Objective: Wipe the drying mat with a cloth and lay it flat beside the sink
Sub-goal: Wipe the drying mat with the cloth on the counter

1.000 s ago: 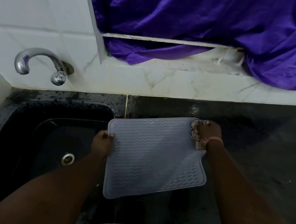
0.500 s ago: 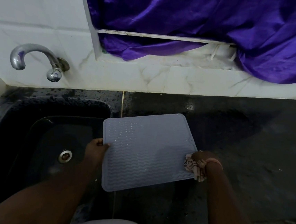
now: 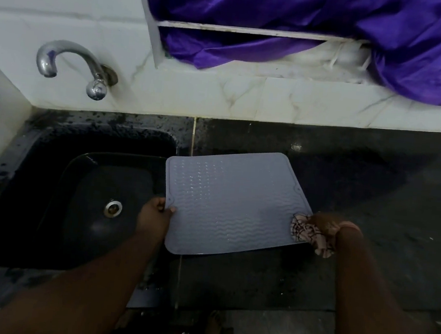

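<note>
**Grey drying mat held over dark counter, right of sink**

Seen from above, looking down on a kitchen worktop. At centre, a pale grey rectangular silicone drying mat (image 3: 233, 203) with rounded corners and a wavy ribbed surface, speckled with glints of water. Held just right of the black sink basin (image 3: 94, 203), its left edge overhanging the basin rim, the rest above the dark, wet-looking stone counter (image 3: 388, 199); whether touching the counter, cannot tell.

At 9 o'clock of the mat, the left hand (image 3: 155, 218), fingers curled, thumb on top, pinching the mat's left edge near the lower corner. At 3 o'clock of the mat, the right hand (image 3: 325, 226), fingers clenched round a bunched pinkish patterned cloth (image 3: 307, 234), pressed against the mat's lower right edge. A thin pink band on that wrist.

Inside the basin, a round metal drain (image 3: 113, 208) at 9 o'clock of the left hand. At 11 o'clock of the basin, a curved chrome tap (image 3: 70, 65) fixed to white marbled wall tiles (image 3: 247, 99). At 12 o'clock, above the tiled ledge, glossy purple fabric (image 3: 335, 24) draped across a recess. Speckled pale marks along the sink's back rim. Below the counter edge, at 6 o'clock, a dim tiled floor with a bright reflection.
</note>
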{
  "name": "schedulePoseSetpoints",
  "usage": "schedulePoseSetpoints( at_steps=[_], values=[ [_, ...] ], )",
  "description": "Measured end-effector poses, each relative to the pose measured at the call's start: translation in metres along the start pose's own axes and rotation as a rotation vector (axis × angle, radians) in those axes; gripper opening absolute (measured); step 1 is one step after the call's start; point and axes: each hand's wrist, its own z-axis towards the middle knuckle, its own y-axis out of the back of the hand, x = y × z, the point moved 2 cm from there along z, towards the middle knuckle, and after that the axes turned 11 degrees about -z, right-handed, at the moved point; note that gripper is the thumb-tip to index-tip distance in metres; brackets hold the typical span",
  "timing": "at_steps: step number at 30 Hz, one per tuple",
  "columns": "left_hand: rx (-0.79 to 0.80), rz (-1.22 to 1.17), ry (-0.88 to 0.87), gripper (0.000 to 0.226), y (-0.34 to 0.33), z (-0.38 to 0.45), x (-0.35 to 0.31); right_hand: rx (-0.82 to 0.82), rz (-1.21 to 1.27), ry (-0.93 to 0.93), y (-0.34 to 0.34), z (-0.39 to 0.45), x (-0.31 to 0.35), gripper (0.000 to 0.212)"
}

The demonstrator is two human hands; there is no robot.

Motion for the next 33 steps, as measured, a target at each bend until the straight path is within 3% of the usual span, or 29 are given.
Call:
schedulePoseSetpoints(
  at_steps=[2, 5, 7, 10, 16, 21, 24, 27, 30, 32, 33],
  values=[
    [0.004, -0.016, 0.018, 0.018, 0.002, 0.000, 0.004, -0.075, -0.003, 0.025, -0.005, 0.008, -0.002, 0.043],
    [0.043, -0.030, 0.064, 0.025, 0.005, 0.001, 0.002, -0.185, 0.064, 0.014, -0.018, 0.002, 0.001, 0.058],
    [0.124, 0.125, 0.048, 0.030, 0.011, 0.001, -0.001, -0.249, 0.104, 0.013, -0.031, 0.002, 0.000, 0.060],
    [0.213, 0.425, -0.011, 0.027, 0.023, 0.002, 0.001, -0.370, 0.078, 0.085, -0.041, -0.006, 0.008, 0.040],
    [0.288, 0.442, -0.124, 0.068, 0.026, 0.003, -0.003, -0.548, 0.361, 0.345, -0.045, -0.011, 0.046, 0.006],
    [0.305, 0.314, -0.118, 0.075, 0.028, -0.010, -0.003, -0.536, -0.204, 0.228, -0.081, 0.020, 0.053, 0.048],
    [0.250, 0.135, -0.005, 0.063, 0.035, -0.020, 0.004, -0.617, -0.260, 0.217, -0.118, 0.010, 0.068, 0.042],
    [0.162, 0.042, 0.117, 0.032, 0.038, -0.018, 0.017, -0.700, -0.237, 0.288, -0.163, -0.019, 0.096, 0.037],
    [0.139, -0.075, 0.231, 0.022, 0.039, -0.019, 0.020, -0.704, -0.307, 0.589, -0.231, -0.064, 0.126, 0.039],
    [0.162, -0.081, 0.236, 0.005, 0.044, -0.021, 0.020, -0.572, -0.370, 0.837, -0.274, -0.091, 0.143, 0.041],
    [0.189, -0.083, 0.237, 0.010, 0.047, -0.019, 0.024, -0.468, -0.392, 0.942, -0.286, -0.098, 0.149, 0.039]
  ],
)
